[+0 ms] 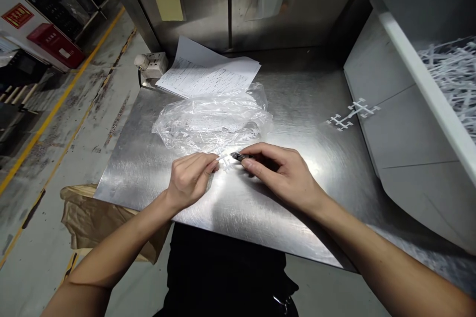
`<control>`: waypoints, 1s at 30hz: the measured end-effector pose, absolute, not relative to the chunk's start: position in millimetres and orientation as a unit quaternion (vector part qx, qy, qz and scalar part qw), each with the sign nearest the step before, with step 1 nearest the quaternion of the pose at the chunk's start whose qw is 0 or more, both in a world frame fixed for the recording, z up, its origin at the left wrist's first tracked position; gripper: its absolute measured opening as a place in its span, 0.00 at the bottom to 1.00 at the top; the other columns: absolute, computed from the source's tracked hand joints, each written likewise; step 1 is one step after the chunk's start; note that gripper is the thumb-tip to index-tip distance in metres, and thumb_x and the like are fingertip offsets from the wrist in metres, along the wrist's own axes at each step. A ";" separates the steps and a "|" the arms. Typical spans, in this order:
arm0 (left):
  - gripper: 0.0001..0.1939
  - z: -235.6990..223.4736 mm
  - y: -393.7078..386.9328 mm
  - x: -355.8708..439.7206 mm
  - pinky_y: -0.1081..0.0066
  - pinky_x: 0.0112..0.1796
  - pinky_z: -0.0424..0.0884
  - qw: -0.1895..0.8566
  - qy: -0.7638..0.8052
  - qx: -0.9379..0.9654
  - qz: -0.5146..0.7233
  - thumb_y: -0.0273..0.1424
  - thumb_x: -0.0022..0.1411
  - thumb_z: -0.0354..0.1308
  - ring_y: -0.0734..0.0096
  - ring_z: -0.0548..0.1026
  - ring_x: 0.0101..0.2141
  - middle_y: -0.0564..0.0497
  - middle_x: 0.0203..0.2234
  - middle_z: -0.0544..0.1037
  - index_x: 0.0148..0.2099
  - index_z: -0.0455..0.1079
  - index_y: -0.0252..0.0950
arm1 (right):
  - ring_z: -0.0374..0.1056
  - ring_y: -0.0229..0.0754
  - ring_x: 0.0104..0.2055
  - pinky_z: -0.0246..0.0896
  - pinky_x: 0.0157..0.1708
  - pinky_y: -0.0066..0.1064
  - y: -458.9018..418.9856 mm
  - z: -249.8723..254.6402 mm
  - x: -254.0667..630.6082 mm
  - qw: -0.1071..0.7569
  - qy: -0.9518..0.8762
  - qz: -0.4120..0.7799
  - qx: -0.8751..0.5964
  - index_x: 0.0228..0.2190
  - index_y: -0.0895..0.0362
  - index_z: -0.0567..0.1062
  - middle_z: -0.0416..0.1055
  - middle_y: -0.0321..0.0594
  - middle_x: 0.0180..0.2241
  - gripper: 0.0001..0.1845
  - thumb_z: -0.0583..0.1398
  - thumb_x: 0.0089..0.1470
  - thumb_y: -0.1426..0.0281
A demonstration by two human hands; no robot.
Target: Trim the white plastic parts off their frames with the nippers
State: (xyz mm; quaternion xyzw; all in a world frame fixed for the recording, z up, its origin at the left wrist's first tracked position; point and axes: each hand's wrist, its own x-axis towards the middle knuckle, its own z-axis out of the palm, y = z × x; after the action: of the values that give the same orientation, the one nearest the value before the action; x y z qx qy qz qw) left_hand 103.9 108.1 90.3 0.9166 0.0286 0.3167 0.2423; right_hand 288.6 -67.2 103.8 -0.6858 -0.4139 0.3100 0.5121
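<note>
Between the fingertips of my left hand (pixel 192 176) is a small white branched plastic sprue (pixel 225 161), pinched at its left end. My right hand (pixel 284 171) is closed around a pair of dark flush cutters (pixel 238 157), whose tips point left, close beside the sprue. Whether the blades touch the plastic I cannot tell. Just behind my hands lies a crumpled clear plastic bag (pixel 211 119) with white pieces inside. Another white branched sprue (pixel 353 115) rests on the steel table to the right, against the big bin.
A large grey-white bin (pixel 416 124) full of white sprues stands on the right of the steel table (pixel 297 91). Printed sheets (pixel 210 72) and a power socket (pixel 154 64) sit at the back left. A brown paper bag (pixel 100 218) is below the left edge.
</note>
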 end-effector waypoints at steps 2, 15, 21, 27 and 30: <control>0.07 90.9 108.1 104.2 0.72 0.34 0.76 0.235 0.028 0.915 0.325 0.21 0.78 0.58 0.72 0.82 0.30 0.50 0.31 0.84 0.46 0.76 0.34 | 0.77 0.47 0.36 0.69 0.35 0.40 -67.6 104.5 288.3 0.514 -0.415 0.318 -0.681 0.46 0.52 0.86 0.85 0.41 0.40 0.12 0.67 0.68 0.59; 0.07 90.6 108.1 104.5 0.72 0.35 0.78 0.224 0.034 0.914 0.337 0.22 0.77 0.59 0.71 0.84 0.31 0.51 0.30 0.84 0.45 0.76 0.35 | 0.76 0.45 0.32 0.67 0.33 0.39 -69.0 106.6 285.2 0.507 -0.427 0.316 -0.679 0.45 0.54 0.86 0.85 0.40 0.37 0.12 0.67 0.67 0.60; 0.08 89.9 107.9 104.0 0.71 0.35 0.79 0.231 0.029 0.914 0.331 0.22 0.77 0.58 0.70 0.84 0.31 0.51 0.30 0.84 0.43 0.76 0.35 | 0.80 0.50 0.39 0.71 0.37 0.41 -69.0 105.6 284.4 0.499 -0.437 0.293 -0.689 0.46 0.52 0.86 0.86 0.42 0.41 0.12 0.67 0.68 0.59; 0.09 89.3 107.8 103.1 0.72 0.34 0.78 0.246 0.031 0.916 0.315 0.23 0.79 0.57 0.71 0.84 0.30 0.53 0.29 0.84 0.42 0.76 0.36 | 0.80 0.49 0.39 0.71 0.38 0.41 -66.8 103.8 282.1 0.508 -0.426 0.292 -0.690 0.44 0.52 0.86 0.86 0.41 0.40 0.10 0.66 0.69 0.61; 0.08 88.9 107.4 103.2 0.72 0.34 0.77 0.250 0.043 0.920 0.298 0.24 0.78 0.57 0.71 0.84 0.30 0.53 0.29 0.85 0.44 0.77 0.36 | 0.77 0.47 0.35 0.67 0.36 0.39 -66.0 102.0 281.4 0.504 -0.416 0.299 -0.696 0.41 0.53 0.86 0.84 0.39 0.34 0.10 0.66 0.69 0.61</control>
State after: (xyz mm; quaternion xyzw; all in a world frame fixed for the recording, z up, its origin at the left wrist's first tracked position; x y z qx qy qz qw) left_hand 103.2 107.4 88.9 0.9203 0.0427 0.2978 0.2499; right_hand 281.4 -66.0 102.0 -0.6958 -0.4160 0.2987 0.5037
